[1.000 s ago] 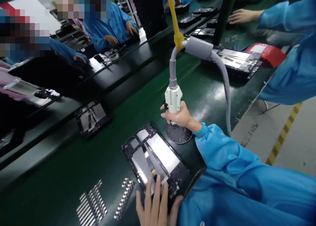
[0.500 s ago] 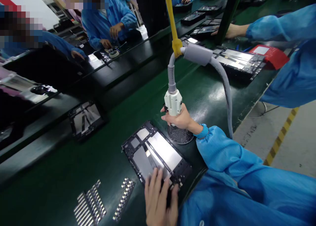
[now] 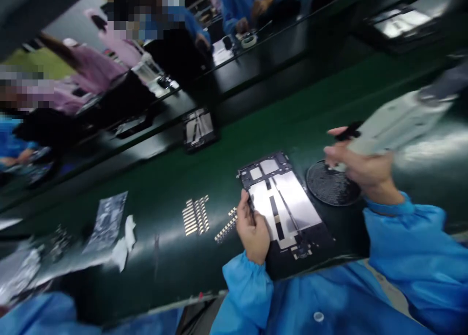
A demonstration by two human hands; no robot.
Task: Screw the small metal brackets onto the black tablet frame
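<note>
Green bench (image 3: 252, 130) bears metal strips (image 3: 190, 219); left hand (image 3: 255, 233) grips device (image 3: 298, 198); right hand (image 3: 371, 173), gripping white tool (image 3: 395, 120), overlaps round dish (image 3: 329, 187).

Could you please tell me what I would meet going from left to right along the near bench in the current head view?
Crumpled plastic, silvery bag, larger group of metal strips, smaller group, open flat device, round dark dish, white handheld tool.
</note>
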